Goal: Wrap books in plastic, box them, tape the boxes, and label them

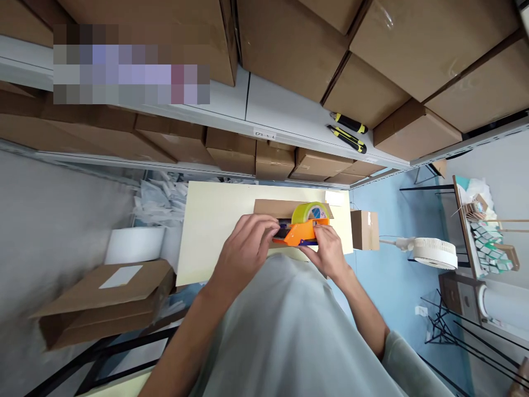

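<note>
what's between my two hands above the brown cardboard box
An orange plastic tape dispenser with a yellow-green tape roll spans the gap from left hand to right hand, shown in the head view.

Left hand [248,249]: back toward the camera, fingers curled forward and down, closed in a grip. Thumb hidden. Wrist about straight.

Left forearm [185,336]: bare, runs from lower left up to the hand.

Right hand [327,252]: back showing, fingers bent, tips pinched shut. Near the left fingertips, not touching them.

Right forearm [363,314]: bare, angled in from lower right. Elbow bent, with a pale sleeve [407,358] over the upper arm.

Both hands are out in front of the chest, roughly level, palms turned toward each other.
</note>
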Demonstrator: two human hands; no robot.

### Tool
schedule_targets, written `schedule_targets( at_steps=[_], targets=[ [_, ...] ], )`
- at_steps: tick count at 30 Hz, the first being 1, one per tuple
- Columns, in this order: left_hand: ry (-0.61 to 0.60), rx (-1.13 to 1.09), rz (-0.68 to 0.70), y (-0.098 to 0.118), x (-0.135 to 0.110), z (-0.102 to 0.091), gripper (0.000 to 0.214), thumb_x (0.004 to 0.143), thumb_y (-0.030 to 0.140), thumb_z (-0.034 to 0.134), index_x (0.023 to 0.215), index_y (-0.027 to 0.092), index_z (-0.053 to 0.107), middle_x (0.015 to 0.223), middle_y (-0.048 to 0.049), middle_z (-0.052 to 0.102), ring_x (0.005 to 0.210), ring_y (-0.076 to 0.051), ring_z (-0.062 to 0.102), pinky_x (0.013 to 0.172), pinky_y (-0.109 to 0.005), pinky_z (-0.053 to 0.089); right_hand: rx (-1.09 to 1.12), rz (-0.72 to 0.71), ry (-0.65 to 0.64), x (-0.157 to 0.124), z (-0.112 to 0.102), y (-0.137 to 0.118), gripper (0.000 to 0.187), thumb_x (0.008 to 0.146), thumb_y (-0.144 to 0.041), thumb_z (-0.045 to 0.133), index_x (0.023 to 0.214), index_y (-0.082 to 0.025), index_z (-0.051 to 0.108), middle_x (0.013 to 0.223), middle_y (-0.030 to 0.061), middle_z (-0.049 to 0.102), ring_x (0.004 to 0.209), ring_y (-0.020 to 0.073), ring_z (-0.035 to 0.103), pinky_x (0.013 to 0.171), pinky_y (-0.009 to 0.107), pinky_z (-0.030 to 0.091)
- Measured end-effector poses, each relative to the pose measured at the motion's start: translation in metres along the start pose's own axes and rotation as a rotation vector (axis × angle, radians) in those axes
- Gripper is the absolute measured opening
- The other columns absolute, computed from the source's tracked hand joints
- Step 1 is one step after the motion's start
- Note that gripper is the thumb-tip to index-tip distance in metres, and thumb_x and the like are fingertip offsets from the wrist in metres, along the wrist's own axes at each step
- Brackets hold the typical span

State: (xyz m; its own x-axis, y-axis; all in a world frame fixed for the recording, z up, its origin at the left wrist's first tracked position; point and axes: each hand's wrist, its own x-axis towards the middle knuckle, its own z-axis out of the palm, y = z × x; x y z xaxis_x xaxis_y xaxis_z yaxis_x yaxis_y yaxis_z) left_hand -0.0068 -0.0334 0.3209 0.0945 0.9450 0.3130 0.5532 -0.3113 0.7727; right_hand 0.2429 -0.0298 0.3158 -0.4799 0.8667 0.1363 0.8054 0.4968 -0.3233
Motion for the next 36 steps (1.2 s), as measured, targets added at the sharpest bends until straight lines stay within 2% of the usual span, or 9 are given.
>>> schedule_targets(
  at_steps=[4, 10, 16, 22, 25, 28, 31, 36],
  targets=[
    [-0.069, -0.031, -0.069, -0.005, -0.011, -0.003, 0.015, 0.108, 0.030, 0.049, 0.105, 0.025, 0.064, 0.104, -0.0068, 0.074, 0.106, -0.025, 0.067, 0.095, -0.042, 0.055, -0.011, -0.010, -0.131, -0.001, -0.013, -0.005, 0.038, 0.104, -0.060, 0.063, 0.107, -0.022, 0.061, 0.094, 0.0110, 0.075, 0.091, 0.0318, 0.072, 0.086, 0.044, 0.058],
    [-0.159, -0.128, -0.131, -0.014, -0.023, -0.008, 0.013, 0.106, 0.034, 0.054, 0.104, 0.025, 0.063, 0.104, -0.0055, 0.072, 0.104, -0.024, 0.067, 0.093, -0.039, 0.056, -0.002, -0.060, -0.245, 0.003, -0.025, -0.007, 0.045, 0.103, -0.067, 0.060, 0.103, -0.022, 0.061, 0.091, 0.0102, 0.075, 0.086, 0.0307, 0.071, 0.085, 0.044, 0.057],
    [-0.150, -0.188, -0.189, -0.015, -0.036, -0.011, 0.020, 0.107, 0.037, 0.050, 0.097, 0.025, 0.062, 0.096, -0.0042, 0.071, 0.092, -0.022, 0.066, 0.086, -0.036, 0.056, 0.011, -0.040, -0.405, 0.010, -0.041, -0.016, 0.052, 0.102, -0.074, 0.056, 0.101, -0.022, 0.062, 0.091, 0.0093, 0.075, 0.085, 0.0285, 0.071, 0.079, 0.039, 0.054],
    [-0.240, -0.314, -0.404, -0.012, -0.054, -0.021, 0.028, 0.104, 0.045, 0.050, 0.091, 0.025, 0.065, 0.093, -0.0025, 0.073, 0.077, -0.019, 0.064, 0.073, -0.031, 0.055, 0.012, 0.039, -0.672, 0.012, -0.069, -0.033, 0.049, 0.100, -0.070, 0.065, 0.102, -0.021, 0.066, 0.081, 0.0049, 0.071, 0.072, 0.0248, 0.067, 0.067, 0.033, 0.046],
    [-0.308, -0.384, -0.517, -0.009, -0.051, -0.029, 0.034, 0.101, 0.053, 0.051, 0.090, 0.025, 0.067, 0.092, -0.0020, 0.074, 0.072, -0.019, 0.063, 0.066, -0.030, 0.053, 0.021, 0.109, -0.801, 0.027, -0.086, -0.040, 0.045, 0.098, -0.066, 0.071, 0.107, -0.021, 0.069, 0.084, 0.0047, 0.073, 0.072, 0.0239, 0.067, 0.065, 0.031, 0.042],
    [-0.370, -0.459, -0.603, -0.006, -0.041, -0.037, 0.040, 0.098, 0.061, 0.053, 0.089, 0.025, 0.069, 0.093, -0.0030, 0.076, 0.076, -0.020, 0.065, 0.065, -0.030, 0.053, 0.070, 0.184, -0.916, 0.050, -0.102, -0.044, 0.046, 0.097, -0.064, 0.073, 0.115, -0.021, 0.070, 0.081, 0.0019, 0.072, 0.067, 0.0207, 0.063, 0.064, 0.029, 0.039],
    [-0.413, -0.536, -0.650, -0.004, -0.034, -0.045, 0.044, 0.094, 0.066, 0.056, 0.089, 0.025, 0.070, 0.093, -0.0041, 0.076, 0.079, -0.022, 0.067, 0.065, -0.030, 0.054, 0.144, 0.231, -1.017, 0.068, -0.116, -0.046, 0.048, 0.095, -0.066, 0.073, 0.111, -0.020, 0.071, 0.072, -0.0024, 0.065, 0.059, 0.0163, 0.055, 0.062, 0.028, 0.037],
    [-0.474, -0.609, -0.673, -0.005, -0.035, -0.055, 0.046, 0.092, 0.069, 0.057, 0.088, 0.025, 0.071, 0.091, -0.0048, 0.075, 0.084, -0.023, 0.069, 0.065, -0.029, 0.054, 0.181, 0.247, -1.070, 0.079, -0.125, -0.052, 0.048, 0.094, -0.066, 0.073, 0.105, -0.019, 0.071, 0.066, -0.0046, 0.058, 0.056, 0.0133, 0.048, 0.061, 0.027, 0.034]
  ],
)
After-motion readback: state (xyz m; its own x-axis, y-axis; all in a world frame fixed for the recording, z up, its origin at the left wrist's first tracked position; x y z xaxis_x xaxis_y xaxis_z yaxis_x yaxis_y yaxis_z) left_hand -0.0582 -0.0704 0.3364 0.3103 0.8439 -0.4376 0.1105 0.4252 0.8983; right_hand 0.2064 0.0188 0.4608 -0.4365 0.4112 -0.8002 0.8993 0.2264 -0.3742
